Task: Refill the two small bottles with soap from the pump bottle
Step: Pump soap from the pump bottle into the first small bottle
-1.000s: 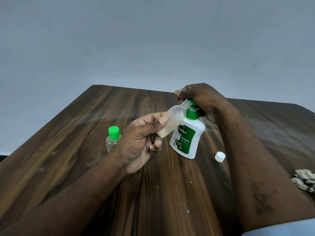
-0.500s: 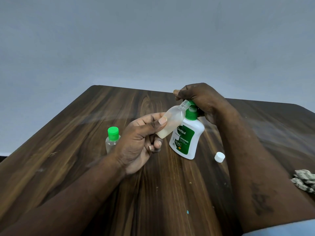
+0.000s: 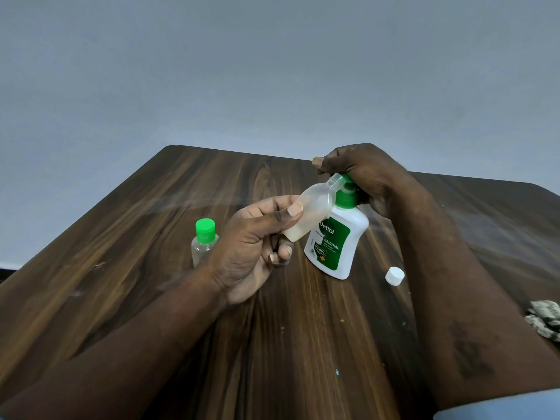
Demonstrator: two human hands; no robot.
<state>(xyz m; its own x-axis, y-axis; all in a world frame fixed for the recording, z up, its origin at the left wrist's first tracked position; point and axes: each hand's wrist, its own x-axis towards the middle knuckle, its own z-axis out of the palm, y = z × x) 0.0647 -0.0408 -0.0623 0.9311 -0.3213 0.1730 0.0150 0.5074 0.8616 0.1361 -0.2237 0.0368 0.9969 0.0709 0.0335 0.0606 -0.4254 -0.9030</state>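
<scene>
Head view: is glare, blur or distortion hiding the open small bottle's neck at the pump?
Head view: soft, even light, no hard shadows; faint sheen streak on the table; open small bottle neck sharp, though the right hand partly covers the pump bottle spout; wide-angle stretch at the edges.

One view, from a camera worn on the person's head, above the near side of the wooden table. It faces forward and down, with the pump bottle a little right of the frame's middle and below it. The left forearm and right forearm run in from the bottom corners toward that bottle, so it sits within arm's reach; its label is readable. The wide lens splays the table's edges outward on either side of the bottle, and the grey wall behind the bottle fills the upper frame.
</scene>
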